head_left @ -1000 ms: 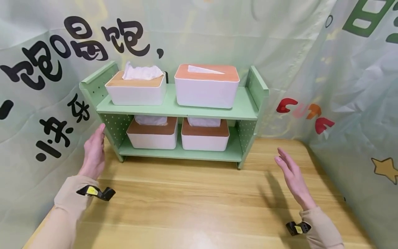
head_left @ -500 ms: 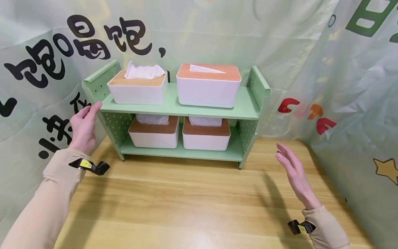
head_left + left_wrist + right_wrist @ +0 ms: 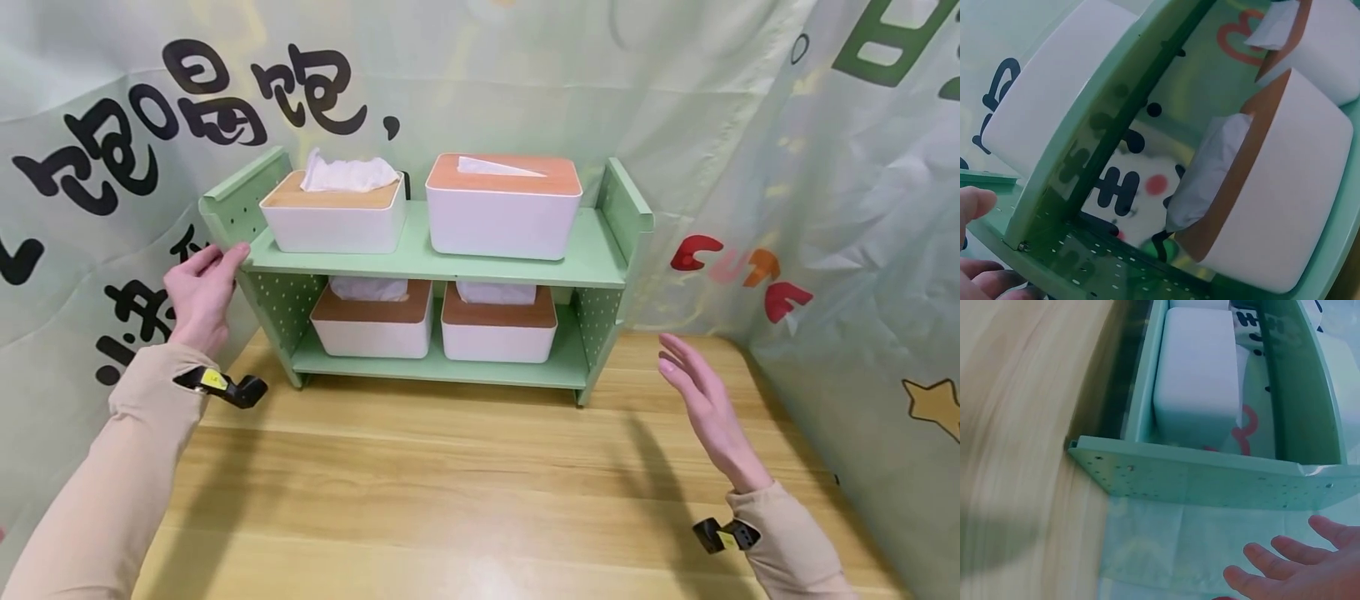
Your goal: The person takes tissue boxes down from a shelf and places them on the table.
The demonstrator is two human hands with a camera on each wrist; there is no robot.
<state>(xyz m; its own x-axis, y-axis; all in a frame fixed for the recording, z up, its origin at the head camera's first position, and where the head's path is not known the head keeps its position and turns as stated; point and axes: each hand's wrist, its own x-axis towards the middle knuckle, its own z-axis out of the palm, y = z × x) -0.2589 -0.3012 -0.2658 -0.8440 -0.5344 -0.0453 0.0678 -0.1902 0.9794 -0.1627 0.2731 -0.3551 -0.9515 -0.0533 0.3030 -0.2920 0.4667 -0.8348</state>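
A green two-tier shelf (image 3: pixel 450 265) stands on the wooden table. My left hand (image 3: pixel 201 298) is at its left side panel, thumb on one side and fingers on the outer side, pinching the panel's front edge. In the left wrist view the thumb (image 3: pixel 979 203) lies by the upper board's corner. My right hand (image 3: pixel 708 408) is raised over the table to the right of the shelf, fingers extended, holding nothing. On the upper board sit a white tissue box with a light wooden lid (image 3: pixel 333 227) and a taller one with an orange-brown lid (image 3: pixel 502 221).
Two white tissue boxes with darker brown lids, one at left (image 3: pixel 371 333) and one at right (image 3: pixel 495 340), sit on the lower board. Printed fabric (image 3: pixel 525 100) hangs close behind the shelf and along both sides. The wooden table (image 3: pixel 450 483) extends in front.
My left hand has risen from beside the shelf's lower left to its left panel at upper-board height and taken hold there. The right hand has stayed nearly still; the boxes have not moved.
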